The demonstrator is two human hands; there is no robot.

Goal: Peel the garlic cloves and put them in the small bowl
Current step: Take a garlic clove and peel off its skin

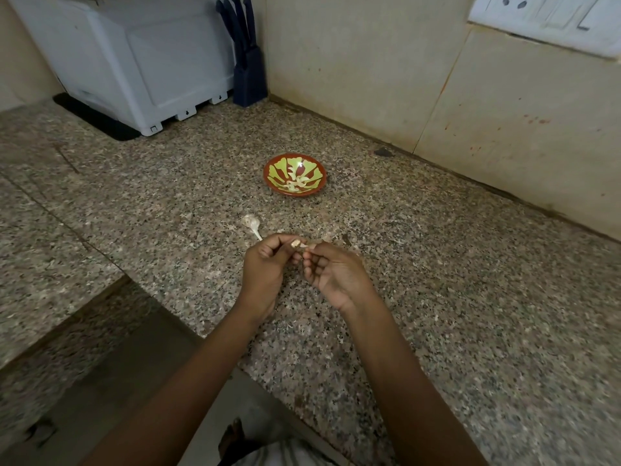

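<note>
left hand (265, 264) + right hand (336, 274): fingers curled, pinching one garlic clove (303, 245) | garlic stalk (252, 224): between hands and small bowl (295, 194) | knife block (247, 72): far behind bowl, leftward

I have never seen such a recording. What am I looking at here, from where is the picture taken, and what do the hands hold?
There is no machine. A person wears one camera on the head, and it looks down at their own two bare hands. The left hand and the right hand together pinch a small garlic clove. On the speckled counter lies a garlic bulb. Farther back stands a small bowl with peeled cloves inside.
</note>
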